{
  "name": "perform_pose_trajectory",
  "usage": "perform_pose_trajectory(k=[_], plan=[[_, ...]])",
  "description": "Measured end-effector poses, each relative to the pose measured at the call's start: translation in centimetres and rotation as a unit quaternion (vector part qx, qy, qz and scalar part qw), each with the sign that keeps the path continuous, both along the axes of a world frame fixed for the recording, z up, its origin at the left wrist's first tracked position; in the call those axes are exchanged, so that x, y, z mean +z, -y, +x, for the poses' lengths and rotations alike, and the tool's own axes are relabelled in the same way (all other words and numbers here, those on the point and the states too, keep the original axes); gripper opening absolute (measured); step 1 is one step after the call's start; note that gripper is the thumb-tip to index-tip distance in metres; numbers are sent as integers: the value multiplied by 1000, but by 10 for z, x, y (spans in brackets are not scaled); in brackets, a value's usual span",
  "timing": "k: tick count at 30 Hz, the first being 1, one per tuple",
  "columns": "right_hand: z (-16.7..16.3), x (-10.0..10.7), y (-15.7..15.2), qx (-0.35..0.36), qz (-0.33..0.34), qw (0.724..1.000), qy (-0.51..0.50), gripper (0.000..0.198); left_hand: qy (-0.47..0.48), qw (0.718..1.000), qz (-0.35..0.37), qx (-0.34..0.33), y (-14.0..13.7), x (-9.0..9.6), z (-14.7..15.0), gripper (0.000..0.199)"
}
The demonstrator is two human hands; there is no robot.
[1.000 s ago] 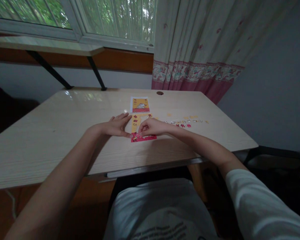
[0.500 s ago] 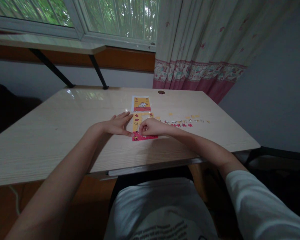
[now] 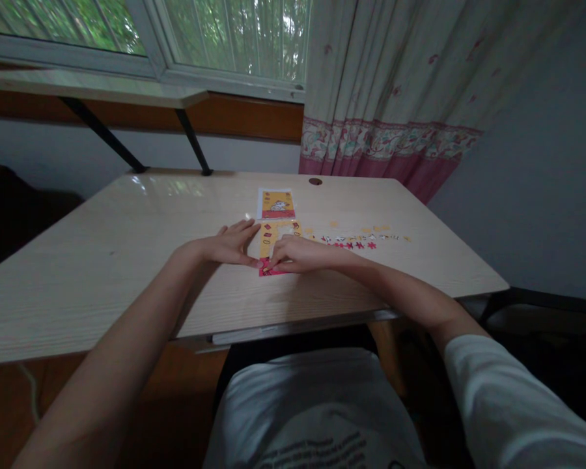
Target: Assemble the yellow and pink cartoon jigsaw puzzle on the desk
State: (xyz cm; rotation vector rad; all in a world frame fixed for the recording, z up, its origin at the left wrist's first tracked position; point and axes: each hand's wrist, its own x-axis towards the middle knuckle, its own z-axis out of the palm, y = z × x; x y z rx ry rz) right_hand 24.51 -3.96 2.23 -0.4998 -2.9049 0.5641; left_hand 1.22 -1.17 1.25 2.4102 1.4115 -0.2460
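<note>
A partly filled jigsaw puzzle (image 3: 267,242), yellow above and pink below, lies flat on the table, with a pale gap near its middle. My left hand (image 3: 232,244) rests spread at the puzzle's left edge, thumb at the lower left corner. Over the lower part of the puzzle, my right hand (image 3: 295,253) has its fingers drawn together and pointing down at the pink strip. Whether a piece is between those fingertips is hidden. Just beyond the puzzle lies a picture card (image 3: 278,205) showing a white animal on yellow and red.
Loose puzzle pieces (image 3: 366,238) in yellow, white and pink lie in rows to the right. A round cable hole (image 3: 315,182) is near the back edge of the wooden table (image 3: 141,260). Black shelf supports (image 3: 194,142) stand at the back left.
My right hand has shifted down and slightly left over the puzzle, its fingertips now on the pink strip near my left thumb. My left hand has stayed in place.
</note>
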Motion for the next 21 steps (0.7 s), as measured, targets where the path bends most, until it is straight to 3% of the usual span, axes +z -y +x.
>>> perform_pose_trajectory(k=[5,12,21], plan=[[12,2,1,11,17,1000,9,27,-10,1000,-10,8,0,1,0,138],[44,5,-4,-66,26,997,-19,26,20,1000,-6,4,1,1,0,139],[120,14,-31,-248,16,967,-49,21,55,998,4,-9,3,3,2,133]])
